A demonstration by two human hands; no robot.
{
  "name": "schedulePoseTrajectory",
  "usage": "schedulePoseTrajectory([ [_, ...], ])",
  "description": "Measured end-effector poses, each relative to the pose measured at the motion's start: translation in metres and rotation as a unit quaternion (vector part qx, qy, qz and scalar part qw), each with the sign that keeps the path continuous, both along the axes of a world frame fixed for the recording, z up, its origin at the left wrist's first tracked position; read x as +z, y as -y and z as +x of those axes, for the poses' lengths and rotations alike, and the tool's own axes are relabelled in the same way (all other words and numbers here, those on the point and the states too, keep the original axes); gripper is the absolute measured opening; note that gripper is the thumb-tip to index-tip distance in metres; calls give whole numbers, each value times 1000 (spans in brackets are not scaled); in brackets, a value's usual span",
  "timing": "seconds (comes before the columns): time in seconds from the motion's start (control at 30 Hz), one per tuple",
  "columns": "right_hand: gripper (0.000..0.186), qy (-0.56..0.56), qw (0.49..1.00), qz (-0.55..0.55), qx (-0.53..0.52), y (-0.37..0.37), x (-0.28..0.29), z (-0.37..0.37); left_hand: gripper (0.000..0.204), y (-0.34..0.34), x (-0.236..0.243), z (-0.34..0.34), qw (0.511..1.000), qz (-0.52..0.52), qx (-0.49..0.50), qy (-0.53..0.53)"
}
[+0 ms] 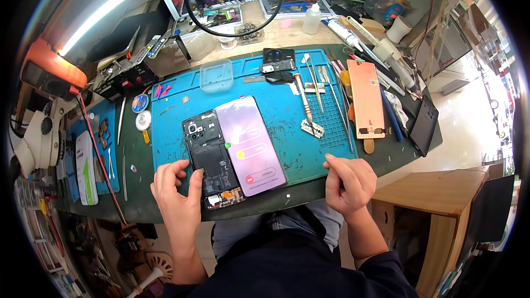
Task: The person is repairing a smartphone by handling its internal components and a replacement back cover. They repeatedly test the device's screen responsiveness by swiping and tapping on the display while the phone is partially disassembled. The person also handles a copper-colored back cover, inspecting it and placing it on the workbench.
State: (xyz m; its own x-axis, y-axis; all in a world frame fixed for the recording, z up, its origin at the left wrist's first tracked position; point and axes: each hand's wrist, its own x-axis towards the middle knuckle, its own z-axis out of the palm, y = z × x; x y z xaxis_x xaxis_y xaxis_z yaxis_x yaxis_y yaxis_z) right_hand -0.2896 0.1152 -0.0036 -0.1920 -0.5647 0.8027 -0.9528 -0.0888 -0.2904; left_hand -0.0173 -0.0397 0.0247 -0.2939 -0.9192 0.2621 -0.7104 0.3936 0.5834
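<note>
Mid-teardown: my left hand (178, 196) steadies the opened phone (212, 160), fingers loose; right hand (346, 181) curled, contents unclear. Next probably needs the screwdriver (303, 99).

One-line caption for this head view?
Left hand touches an opened phone beside its lit screen on a blue mat; right hand curled.

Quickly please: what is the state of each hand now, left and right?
Left hand: open, fingers resting on the opened phone, not gripping it.
Right hand: curled closed at the blue mat edge; whether it holds anything cannot be told.
</note>
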Motion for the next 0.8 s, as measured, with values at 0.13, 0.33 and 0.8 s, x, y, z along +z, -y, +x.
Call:
schedulePoseTrajectory([
  [0.13, 35, 2, 1000, 2, 0, -1, -1, 0, 27, 0, 0, -1, 1000, 6, 3, 0],
  [0.33, 35, -2, 1000, 1, -3, -1, 0, 0, 27, 0, 0, -1, 1000, 2, 1, 2],
  [0.8, 33, 2, 1000, 6, -1, 0, 2, 2, 27, 0, 1, 0, 1000, -2, -9, 0],
])
